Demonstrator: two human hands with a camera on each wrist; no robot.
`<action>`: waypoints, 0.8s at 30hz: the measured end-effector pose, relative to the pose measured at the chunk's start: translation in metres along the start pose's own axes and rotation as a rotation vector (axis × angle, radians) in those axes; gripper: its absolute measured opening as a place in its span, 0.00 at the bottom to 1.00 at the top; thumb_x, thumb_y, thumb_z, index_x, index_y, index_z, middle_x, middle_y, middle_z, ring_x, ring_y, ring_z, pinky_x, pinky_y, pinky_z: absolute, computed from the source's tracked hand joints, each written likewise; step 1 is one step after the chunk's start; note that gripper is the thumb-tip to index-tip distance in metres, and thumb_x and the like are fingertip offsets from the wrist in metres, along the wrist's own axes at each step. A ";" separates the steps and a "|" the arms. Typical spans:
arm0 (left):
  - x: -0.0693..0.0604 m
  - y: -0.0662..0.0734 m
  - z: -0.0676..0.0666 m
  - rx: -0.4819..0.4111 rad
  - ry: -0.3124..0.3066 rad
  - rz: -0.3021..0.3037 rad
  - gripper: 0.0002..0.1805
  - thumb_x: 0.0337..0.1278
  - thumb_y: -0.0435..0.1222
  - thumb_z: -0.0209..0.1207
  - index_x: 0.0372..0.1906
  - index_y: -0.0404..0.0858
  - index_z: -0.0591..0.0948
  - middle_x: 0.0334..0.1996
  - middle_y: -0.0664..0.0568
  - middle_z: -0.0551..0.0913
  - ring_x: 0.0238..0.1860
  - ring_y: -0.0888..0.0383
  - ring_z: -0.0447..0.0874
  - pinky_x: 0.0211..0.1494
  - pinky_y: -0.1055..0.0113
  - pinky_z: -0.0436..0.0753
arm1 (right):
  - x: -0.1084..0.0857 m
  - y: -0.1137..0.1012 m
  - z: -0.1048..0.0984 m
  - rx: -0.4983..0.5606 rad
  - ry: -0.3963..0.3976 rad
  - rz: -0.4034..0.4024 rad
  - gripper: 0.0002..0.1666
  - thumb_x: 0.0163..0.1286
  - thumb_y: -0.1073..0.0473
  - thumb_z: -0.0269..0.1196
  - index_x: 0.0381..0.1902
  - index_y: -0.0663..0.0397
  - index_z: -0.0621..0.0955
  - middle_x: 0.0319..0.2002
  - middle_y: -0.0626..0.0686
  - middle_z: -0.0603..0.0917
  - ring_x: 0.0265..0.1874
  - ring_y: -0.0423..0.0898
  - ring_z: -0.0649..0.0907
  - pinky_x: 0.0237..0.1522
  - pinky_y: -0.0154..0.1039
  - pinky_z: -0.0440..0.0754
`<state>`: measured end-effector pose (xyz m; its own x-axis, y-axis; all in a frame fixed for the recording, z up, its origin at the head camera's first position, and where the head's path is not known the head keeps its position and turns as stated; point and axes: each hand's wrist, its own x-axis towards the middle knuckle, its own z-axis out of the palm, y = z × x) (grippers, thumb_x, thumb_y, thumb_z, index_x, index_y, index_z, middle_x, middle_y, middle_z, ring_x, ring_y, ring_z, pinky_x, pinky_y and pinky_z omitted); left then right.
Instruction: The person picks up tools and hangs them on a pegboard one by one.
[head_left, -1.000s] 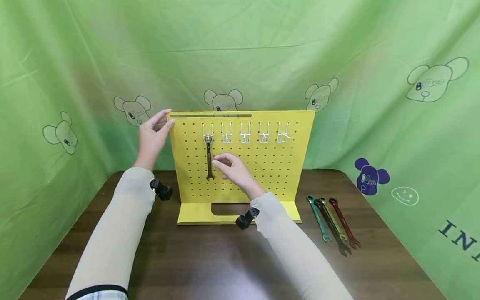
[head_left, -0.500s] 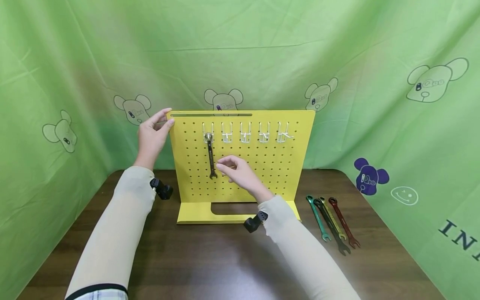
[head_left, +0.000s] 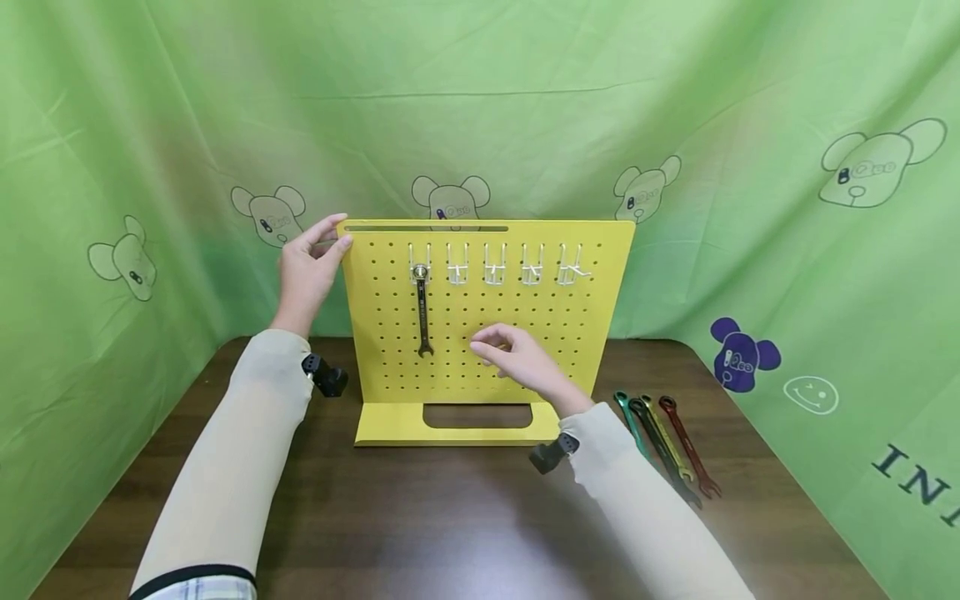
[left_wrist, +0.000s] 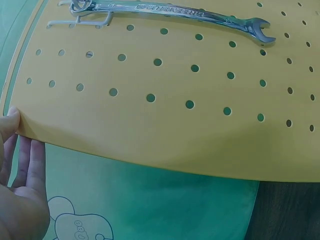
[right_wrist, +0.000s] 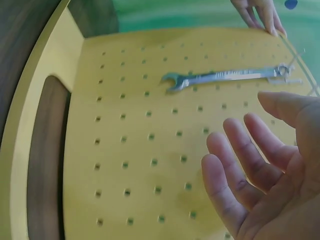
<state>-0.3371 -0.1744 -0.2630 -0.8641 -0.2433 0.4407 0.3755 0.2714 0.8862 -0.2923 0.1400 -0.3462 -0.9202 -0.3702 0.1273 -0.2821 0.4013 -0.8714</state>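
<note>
A yellow pegboard (head_left: 390,371) stands upright on its base on the table. My left hand (head_left: 306,271) pinches its upper left corner, thumb in front and fingers behind, as the left wrist view also shows. From the leftmost white hook hangs a shiny combination wrench (head_left: 423,321), ring end up and open jaw down. My right hand (head_left: 521,360) is in front of the board, to the right of that wrench and apart from it. In the right wrist view its fingers (right_wrist: 245,150) are relaxed and hold nothing. Several white hooks (head_left: 495,273) to the right carry no wrench.
On the table (head_left: 420,517), right of the board, lie a green wrench (head_left: 627,414), a black wrench (head_left: 657,433), a yellow wrench (head_left: 675,450) and a red wrench (head_left: 687,442). My right sleeve partly covers the green and black ones. Green cloth (head_left: 525,108) surrounds the table.
My right hand has drawn away from the hanging wrench, to the right and slightly down. The wrench has swung a little on its hook. My left hand keeps its grip on the corner.
</note>
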 end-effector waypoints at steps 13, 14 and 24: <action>0.002 0.000 0.000 0.010 0.005 0.018 0.21 0.66 0.41 0.65 0.62 0.48 0.82 0.55 0.50 0.83 0.48 0.59 0.82 0.52 0.69 0.82 | -0.035 0.037 -0.045 -0.106 0.009 0.053 0.22 0.75 0.50 0.61 0.55 0.64 0.79 0.45 0.65 0.82 0.42 0.60 0.81 0.38 0.45 0.84; 0.002 0.000 0.000 0.011 0.005 0.019 0.21 0.66 0.42 0.65 0.62 0.48 0.82 0.55 0.50 0.83 0.48 0.59 0.82 0.52 0.68 0.82 | -0.038 0.040 -0.048 -0.117 0.016 0.061 0.22 0.75 0.50 0.61 0.55 0.64 0.80 0.45 0.65 0.82 0.41 0.59 0.82 0.38 0.44 0.83; 0.000 0.000 0.000 0.017 0.005 -0.002 0.20 0.65 0.43 0.65 0.62 0.52 0.83 0.56 0.51 0.83 0.49 0.59 0.82 0.53 0.68 0.81 | -0.077 0.068 -0.084 -0.143 0.057 0.168 0.23 0.75 0.52 0.62 0.56 0.67 0.78 0.39 0.58 0.83 0.35 0.50 0.82 0.34 0.42 0.85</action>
<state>-0.3376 -0.1747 -0.2630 -0.8629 -0.2486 0.4399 0.3683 0.2865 0.8844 -0.2633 0.2656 -0.3752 -0.9702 -0.2418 0.0166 -0.1557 0.5693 -0.8073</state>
